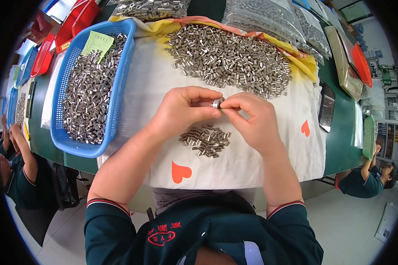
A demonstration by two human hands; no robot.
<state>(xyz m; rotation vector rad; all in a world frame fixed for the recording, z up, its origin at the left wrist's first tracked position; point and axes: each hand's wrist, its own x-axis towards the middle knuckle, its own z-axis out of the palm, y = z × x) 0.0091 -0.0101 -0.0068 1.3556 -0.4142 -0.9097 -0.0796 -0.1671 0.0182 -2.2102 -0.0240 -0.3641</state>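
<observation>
Over the white cloth [139, 99], my left hand [179, 110] pinches a small round metal piece [216, 103] between thumb and fingers. My right hand [254, 117] meets it from the right, its thumb and fingertips closed against the piece's side. What the right fingertips hold, if anything, is too small to make out. Just below both hands lies a small pile of short metal cylinders [206, 140]. Farther back, a much larger heap of similar cylinders [230, 59] spreads across the cloth.
A blue plastic basket [77, 149] full of metal cylinders stands left, with a green paper slip [97, 43] on them. Bags of metal parts [263, 20] line the back. A dark phone-like device [327, 107] lies right on the green table [340, 150]. Other people sit at both sides.
</observation>
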